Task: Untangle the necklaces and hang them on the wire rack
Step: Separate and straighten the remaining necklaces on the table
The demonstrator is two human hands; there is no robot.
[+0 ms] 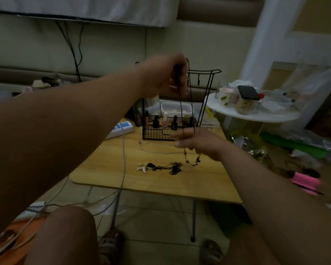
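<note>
1. The black cord necklace (181, 111) is in the air above the wooden table (151, 180), stretched between your two hands in front of the wire rack (204, 71). It is not on the rack.
2. Your left hand (164, 77) is raised level with the rack's top bar. Its fingers are curled round the upper end of the cord. The hand is blurred, so you cannot see the finer lay of the fingers.
3. Two strands of the cord drop from that hand to your right hand (195, 140), which is lower and just in front of the rack's basket (155, 133). The strands cross its fingers, and its thumb and fingers are closed on them.
4. The beaded part (192, 163) of the necklace hangs in a small loop under your right hand, close above the tabletop. Whether it touches the wood cannot be told.
5. A dark tangle of cords (172, 169) lies on the table left of that loop, with a white pronged pendant (142, 167) at its left end.
6. A thin pale chain (153, 151) lies between the tangle and the basket.
7. The rack stands at the far edge of the table, and nail polish bottles (174, 122) stand upright in a row in its basket.
8. A white power strip (122, 129) lies left of the basket, and a grey cable (123, 159) runs from it over the near edge.
9. A round white table (237, 113) with cups and jars on it stands to the right of the rack.
</note>
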